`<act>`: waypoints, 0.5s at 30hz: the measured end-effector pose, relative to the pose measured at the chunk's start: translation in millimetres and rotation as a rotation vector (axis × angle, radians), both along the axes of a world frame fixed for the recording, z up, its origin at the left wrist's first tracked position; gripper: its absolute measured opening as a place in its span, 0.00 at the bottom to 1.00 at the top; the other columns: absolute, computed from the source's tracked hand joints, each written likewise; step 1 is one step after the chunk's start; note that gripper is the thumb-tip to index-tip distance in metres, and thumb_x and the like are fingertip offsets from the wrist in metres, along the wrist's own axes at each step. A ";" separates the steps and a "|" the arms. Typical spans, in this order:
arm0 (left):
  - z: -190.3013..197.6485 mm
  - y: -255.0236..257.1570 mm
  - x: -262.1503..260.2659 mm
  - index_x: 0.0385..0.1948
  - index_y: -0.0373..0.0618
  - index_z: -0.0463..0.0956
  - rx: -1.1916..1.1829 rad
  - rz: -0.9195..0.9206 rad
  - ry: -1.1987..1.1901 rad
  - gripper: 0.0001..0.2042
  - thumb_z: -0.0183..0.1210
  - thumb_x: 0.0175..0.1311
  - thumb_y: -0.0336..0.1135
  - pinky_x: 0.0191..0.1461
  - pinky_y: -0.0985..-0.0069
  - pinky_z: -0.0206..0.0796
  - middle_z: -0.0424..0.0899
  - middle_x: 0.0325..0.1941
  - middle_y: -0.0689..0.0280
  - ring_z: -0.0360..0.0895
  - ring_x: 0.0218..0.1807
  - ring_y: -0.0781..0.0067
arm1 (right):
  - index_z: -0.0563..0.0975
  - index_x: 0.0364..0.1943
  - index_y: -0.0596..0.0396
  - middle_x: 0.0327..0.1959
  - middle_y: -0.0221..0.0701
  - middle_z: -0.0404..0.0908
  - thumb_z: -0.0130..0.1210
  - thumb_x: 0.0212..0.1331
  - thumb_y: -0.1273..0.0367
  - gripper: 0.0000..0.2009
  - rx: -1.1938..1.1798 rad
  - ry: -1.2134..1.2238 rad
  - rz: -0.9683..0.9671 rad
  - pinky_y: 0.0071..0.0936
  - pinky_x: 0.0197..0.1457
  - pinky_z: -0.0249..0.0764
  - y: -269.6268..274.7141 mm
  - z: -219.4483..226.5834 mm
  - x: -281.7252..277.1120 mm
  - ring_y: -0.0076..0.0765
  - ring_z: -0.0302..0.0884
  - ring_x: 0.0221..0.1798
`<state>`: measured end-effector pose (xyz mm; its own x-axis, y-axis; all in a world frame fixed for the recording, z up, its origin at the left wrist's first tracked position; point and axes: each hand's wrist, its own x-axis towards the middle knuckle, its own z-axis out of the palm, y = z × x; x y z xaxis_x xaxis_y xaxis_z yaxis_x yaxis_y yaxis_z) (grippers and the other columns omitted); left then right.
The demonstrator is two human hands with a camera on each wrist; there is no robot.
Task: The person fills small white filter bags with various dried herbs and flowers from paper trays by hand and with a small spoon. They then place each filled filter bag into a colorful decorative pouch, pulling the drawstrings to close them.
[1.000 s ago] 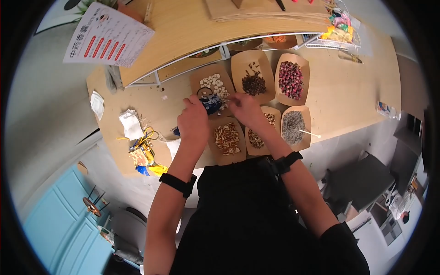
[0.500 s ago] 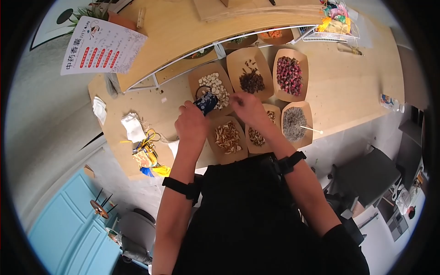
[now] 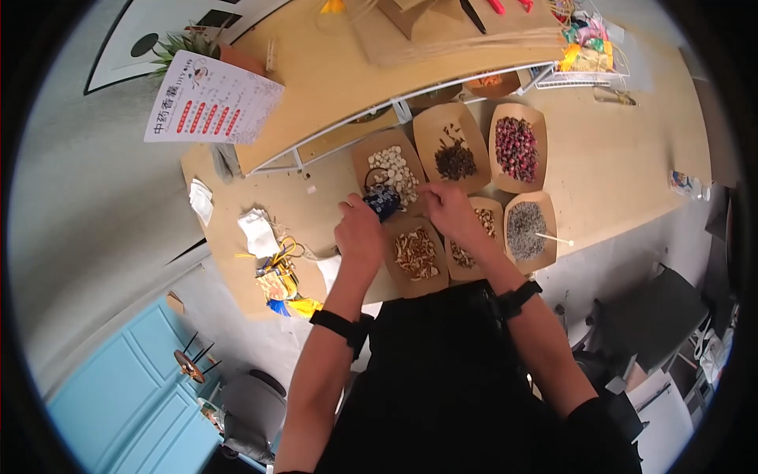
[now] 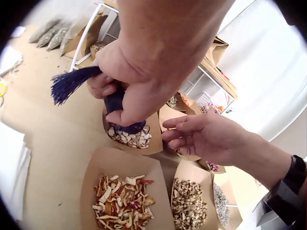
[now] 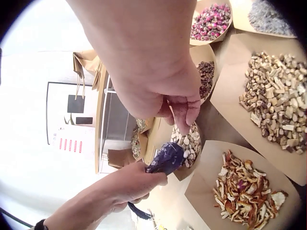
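My left hand [image 3: 361, 235] grips a dark blue drawstring pouch [image 3: 382, 201] with a pale flower print. Its dark blue tassel [image 4: 74, 84] sticks out behind the fist in the left wrist view. The pouch hangs tilted over a paper tray [image 3: 365, 156] of whitish chopped pieces [image 3: 392, 164], and a small white bit [image 5: 185, 154] shows at its end in the right wrist view. Just right of the pouch, my right hand [image 3: 452, 212] hovers with fingers loosely bent, thumb apart from them in the left wrist view. Nothing shows between those fingers.
Nearby paper trays hold dried peel strips [image 3: 416, 254], chopped stems [image 5: 276, 100], dark brown cloves [image 3: 455, 162], rosebuds [image 3: 517, 150] and grey-purple buds [image 3: 527, 229] with a stick. Behind runs a raised shelf [image 3: 332, 71]. Tasselled pouches [image 3: 278, 283] and white bags [image 3: 257, 231] lie left.
The head view has shifted, so the table sits further right and lower. The pouch's tilt has varied slightly over the same tray; the right hand has stayed beside it.
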<state>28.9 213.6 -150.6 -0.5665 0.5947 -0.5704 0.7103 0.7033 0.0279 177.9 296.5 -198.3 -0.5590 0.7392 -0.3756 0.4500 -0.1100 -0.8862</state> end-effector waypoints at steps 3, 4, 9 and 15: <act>3.2 -1.9 -2.2 0.47 0.38 0.61 0.004 -0.010 0.024 0.25 0.66 0.51 0.34 0.45 0.59 0.75 0.72 0.48 0.48 0.82 0.42 0.48 | 0.80 0.45 0.61 0.36 0.39 0.84 0.44 0.64 0.75 0.13 -0.165 0.060 0.024 0.28 0.37 0.76 1.2 -7.6 -4.7 0.32 0.81 0.29; 5.1 -5.0 -1.6 0.46 0.38 0.61 0.025 0.002 0.018 0.25 0.66 0.52 0.36 0.45 0.56 0.74 0.73 0.46 0.47 0.81 0.43 0.45 | 0.80 0.45 0.61 0.36 0.39 0.84 0.44 0.64 0.75 0.13 -0.169 0.060 0.029 0.28 0.37 0.76 1.2 -7.3 -7.0 0.32 0.81 0.29; -3.0 -19.3 -15.0 0.48 0.36 0.61 0.124 -0.010 -0.028 0.24 0.63 0.56 0.36 0.44 0.53 0.73 0.75 0.45 0.45 0.80 0.42 0.41 | 0.81 0.43 0.63 0.33 0.38 0.84 0.44 0.58 0.79 0.14 -0.401 0.061 0.021 0.27 0.36 0.76 14.1 5.1 -23.9 0.29 0.80 0.28; -19.5 -51.4 -22.6 0.54 0.40 0.62 0.476 0.268 -0.561 0.25 0.62 0.54 0.24 0.49 0.63 0.71 0.79 0.46 0.49 0.80 0.47 0.47 | 0.80 0.43 0.63 0.38 0.36 0.81 0.46 0.53 0.82 0.15 -0.195 0.327 0.342 0.30 0.38 0.76 0.7 25.6 -21.6 0.32 0.81 0.34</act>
